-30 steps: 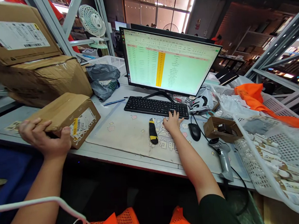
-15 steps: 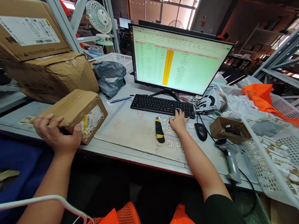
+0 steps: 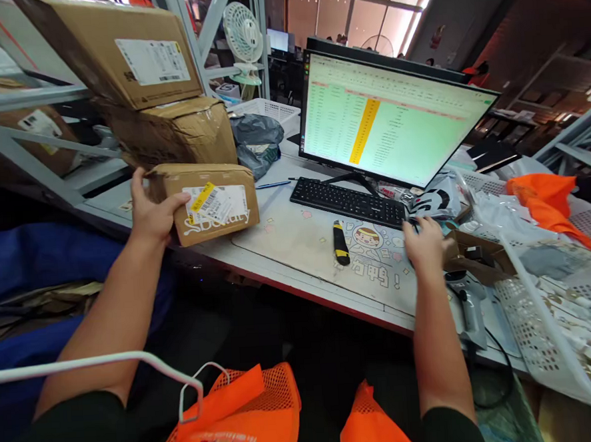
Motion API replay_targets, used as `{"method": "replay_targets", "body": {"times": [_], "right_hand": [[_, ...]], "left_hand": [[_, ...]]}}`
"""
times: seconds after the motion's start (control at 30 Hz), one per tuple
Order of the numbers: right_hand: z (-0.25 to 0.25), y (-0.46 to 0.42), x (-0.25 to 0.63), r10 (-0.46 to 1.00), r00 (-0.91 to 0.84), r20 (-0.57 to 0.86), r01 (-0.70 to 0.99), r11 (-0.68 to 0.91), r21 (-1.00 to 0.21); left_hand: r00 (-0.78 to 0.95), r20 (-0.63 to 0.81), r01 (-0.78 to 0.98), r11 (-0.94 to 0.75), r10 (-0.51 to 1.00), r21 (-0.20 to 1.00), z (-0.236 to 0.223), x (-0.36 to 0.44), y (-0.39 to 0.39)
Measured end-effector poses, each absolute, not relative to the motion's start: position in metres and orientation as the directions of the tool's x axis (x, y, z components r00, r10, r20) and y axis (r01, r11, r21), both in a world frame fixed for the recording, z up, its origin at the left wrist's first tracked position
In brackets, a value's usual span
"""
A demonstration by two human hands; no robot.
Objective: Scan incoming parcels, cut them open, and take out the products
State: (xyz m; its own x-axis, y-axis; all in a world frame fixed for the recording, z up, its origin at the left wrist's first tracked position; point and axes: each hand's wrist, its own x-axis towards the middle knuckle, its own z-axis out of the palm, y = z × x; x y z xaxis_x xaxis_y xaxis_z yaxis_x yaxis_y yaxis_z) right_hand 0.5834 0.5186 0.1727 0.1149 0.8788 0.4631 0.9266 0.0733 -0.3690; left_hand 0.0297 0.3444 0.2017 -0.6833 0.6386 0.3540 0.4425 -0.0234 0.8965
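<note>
My left hand (image 3: 152, 213) grips a small cardboard box (image 3: 218, 229) at its left end, the thumb on the labelled side and the other fingers behind. That box is tilted at the desk's front edge, its white label with a yellow strip turned toward me. Over at the right, my right hand (image 3: 426, 245) is curved over the computer mouse, which it hides almost wholly. Left of that hand are a black keyboard (image 3: 347, 201) and a black-and-yellow utility knife (image 3: 341, 243) on the desk mat (image 3: 297, 244).
A monitor (image 3: 394, 121) with a spreadsheet stands behind the keyboard. Two larger cartons (image 3: 167, 89) are stacked at the left, beside a grey plastic bag (image 3: 258, 143) and a blue pen (image 3: 273, 184). At the right are a barcode scanner (image 3: 474, 310), an open box (image 3: 483, 259) and a white basket (image 3: 527, 330).
My left hand has tilted the small box up, turning its label toward me. My right hand has gone from the keyboard rightward onto the mouse. The view has swung left.
</note>
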Motion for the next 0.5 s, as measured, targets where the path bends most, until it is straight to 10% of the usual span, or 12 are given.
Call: {"method": "replay_targets", "body": {"times": [0.27, 0.5], "right_hand": [[0.111, 0.404, 0.763, 0.834, 0.524, 0.172, 0.827, -0.45, -0.337], [0.112, 0.418, 0.761, 0.813, 0.579, 0.057, 0.727, -0.484, -0.486]], "left_hand": [[-0.154, 0.189, 0.74, -0.013, 0.97, 0.673, 0.279, 0.03, 0.393], [-0.026, 0.073, 0.855, -0.015, 0.997, 0.518, 0.282, 0.052, 0.455]]}}
